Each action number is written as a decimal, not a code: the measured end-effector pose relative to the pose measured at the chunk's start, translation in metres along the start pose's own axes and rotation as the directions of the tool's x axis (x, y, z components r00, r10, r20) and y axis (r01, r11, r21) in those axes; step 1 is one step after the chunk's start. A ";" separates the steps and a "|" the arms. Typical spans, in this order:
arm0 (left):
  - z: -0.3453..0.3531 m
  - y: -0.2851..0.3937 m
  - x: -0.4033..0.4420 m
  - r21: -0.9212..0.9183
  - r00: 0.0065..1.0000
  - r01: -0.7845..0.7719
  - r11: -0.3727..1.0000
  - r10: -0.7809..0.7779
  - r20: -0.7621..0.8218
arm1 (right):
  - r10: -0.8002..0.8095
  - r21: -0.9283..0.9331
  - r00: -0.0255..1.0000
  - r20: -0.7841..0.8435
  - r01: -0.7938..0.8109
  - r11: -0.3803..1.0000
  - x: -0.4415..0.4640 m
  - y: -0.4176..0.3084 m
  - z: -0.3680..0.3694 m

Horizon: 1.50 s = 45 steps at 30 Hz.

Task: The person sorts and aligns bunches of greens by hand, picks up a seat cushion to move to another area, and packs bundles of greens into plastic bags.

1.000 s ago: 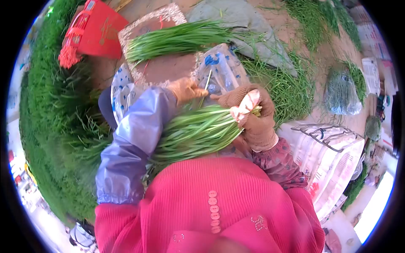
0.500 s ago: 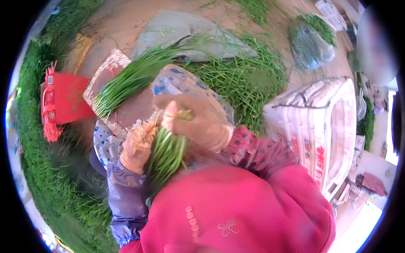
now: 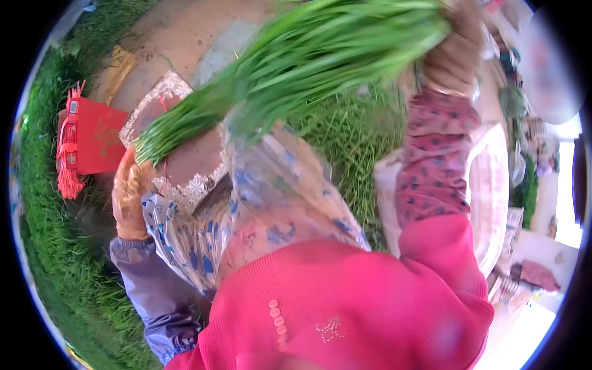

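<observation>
My right hand (image 3: pixel 455 58), in a tan glove, is raised at the upper right and closed around a bunch of green chives (image 3: pixel 345 52). The bunch stretches to the left, blurred by motion. Another bunch of chives (image 3: pixel 179 120) lies on a brown board with a white patterned border (image 3: pixel 191 194); where the two bunches overlap, their leaves cannot be told apart. My gloved left hand (image 3: pixel 131 194) is at the board's left edge, fingers stretched up beside the cut ends of the lying bunch. Clear plastic with blue prints (image 3: pixel 277 185) covers my lap.
Red printed packs with tassels (image 3: pixel 98 135) stand left of the board. Loose chives (image 3: pixel 345 135) are heaped on the floor beyond my lap, and more greens (image 3: pixel 55 246) line the left side. A white crate-like container (image 3: pixel 493 179) stands at the right.
My right hand has swung from the middle to the upper right with the chives. My left hand has left that bunch and moved left to the board's edge.
</observation>
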<state>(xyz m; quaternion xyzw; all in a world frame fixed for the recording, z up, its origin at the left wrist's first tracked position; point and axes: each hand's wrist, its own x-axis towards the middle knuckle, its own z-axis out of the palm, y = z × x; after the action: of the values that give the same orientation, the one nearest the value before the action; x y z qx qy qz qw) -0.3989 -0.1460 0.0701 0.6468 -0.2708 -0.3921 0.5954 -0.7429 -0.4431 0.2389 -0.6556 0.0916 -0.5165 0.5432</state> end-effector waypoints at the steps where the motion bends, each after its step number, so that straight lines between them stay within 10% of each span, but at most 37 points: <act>1: -0.011 -0.012 -0.003 0.029 0.999 -0.012 1.000 0.011 0.037 | -0.140 0.013 0.990 0.031 0.140 0.990 0.014 -0.004 -0.003; 4: -0.021 -0.027 -0.012 0.072 0.990 0.072 0.995 -0.080 0.113 | -0.157 -0.722 0.975 -0.159 -0.007 0.692 0.059 0.008 -0.055; 6: -0.019 -0.039 -0.010 0.290 0.982 -0.174 0.941 0.145 0.119 | -0.133 -0.776 0.984 -0.120 -0.009 0.631 0.058 0.010 -0.046; 9: 0.009 0.005 -0.003 0.183 0.976 -0.031 0.983 -0.010 0.218 | -0.065 -0.666 0.996 -0.056 0.011 0.746 0.062 0.024 -0.009; 15: 0.128 0.078 0.035 0.270 0.646 -0.763 0.587 0.679 0.349 | 0.261 -0.598 0.905 0.335 -0.010 0.802 0.035 0.028 0.114; 20: 0.182 0.072 0.042 0.148 0.622 -0.771 0.620 0.782 -0.041 | 0.218 -0.254 0.952 0.216 -0.160 0.954 -0.003 0.028 0.189; 24: 0.176 0.068 0.042 -0.352 0.783 -0.617 0.704 0.595 -0.184 | 0.200 -0.199 0.914 0.353 -0.135 0.971 -0.004 0.031 0.216; 28: 0.153 0.074 0.041 -0.915 0.889 -0.271 0.299 0.443 -0.118 | 0.121 -0.093 0.803 0.583 -0.081 0.992 0.015 0.045 0.229; 30: 0.134 0.077 0.031 -0.471 0.837 -0.539 0.699 0.508 -0.204 | 0.105 -0.031 0.796 0.596 -0.108 0.994 0.029 0.064 0.217; 33: 0.127 0.070 0.036 -0.764 0.906 -0.397 0.508 0.352 -0.236 | 0.166 -0.352 0.762 0.625 0.085 0.932 0.034 0.083 0.190; 35: 0.120 0.068 0.039 -0.891 0.941 -0.292 0.347 0.268 -0.204 | 0.396 -0.161 0.635 0.663 -0.395 0.904 -0.001 0.082 0.197; 38: 0.127 0.056 0.058 -0.887 0.911 -0.372 0.273 0.291 -0.292 | 0.558 -0.668 0.648 0.518 -0.101 0.738 -0.027 0.096 0.195; 45: 0.113 0.009 0.079 -0.875 0.949 -0.301 0.379 0.024 -0.316 | 0.627 -0.797 0.528 0.572 0.180 0.576 0.003 0.150 0.209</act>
<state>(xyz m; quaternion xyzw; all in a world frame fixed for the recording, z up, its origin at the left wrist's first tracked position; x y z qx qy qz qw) -0.4488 -0.2754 0.0661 0.2273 0.0040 -0.3299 0.9163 -0.5130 -0.3749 0.1457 -0.9590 0.1399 0.0321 0.2445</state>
